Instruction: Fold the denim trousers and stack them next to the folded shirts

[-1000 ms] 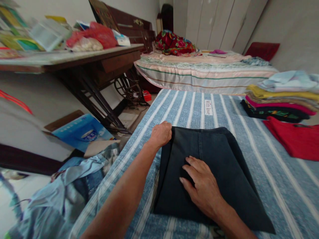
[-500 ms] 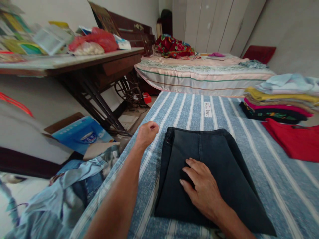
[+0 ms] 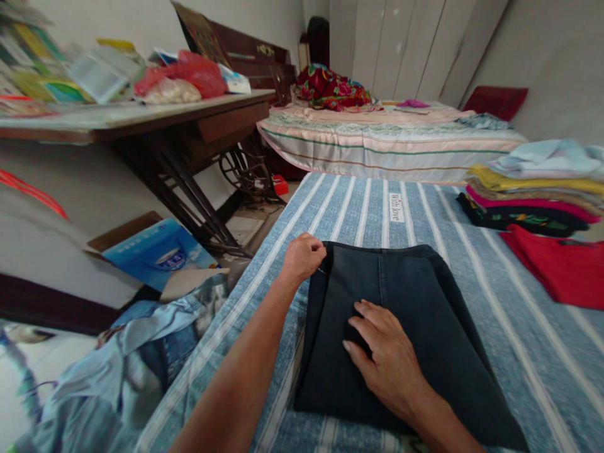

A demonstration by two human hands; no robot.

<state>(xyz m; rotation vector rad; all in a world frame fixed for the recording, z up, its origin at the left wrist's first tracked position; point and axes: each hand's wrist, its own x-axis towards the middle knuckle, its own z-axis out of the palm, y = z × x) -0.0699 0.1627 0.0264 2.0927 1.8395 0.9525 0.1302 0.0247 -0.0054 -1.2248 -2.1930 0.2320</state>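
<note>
A pair of dark trousers [image 3: 401, 296] lies folded on the blue striped bedspread [image 3: 363, 201], its waistband on the far side. At the waistband's left corner, my left hand [image 3: 304, 257] has its fingers closed on the edge of the cloth; the fingertips are partly hidden. My right hand [image 3: 387, 355] rests palm down on the middle of the trousers, fingers spread and pressing on the fabric.
To the right are a stack of folded clothes [image 3: 528, 195] and a folded red garment [image 3: 557, 267]. Light blue denim clothes [image 3: 136, 371] lie in a heap at the left, beside the bed. A sewing machine table [image 3: 179, 119] stands beyond them.
My left hand has moved right onto the trousers' left waistband corner and closed on it. My right hand stays flat on the trousers.
</note>
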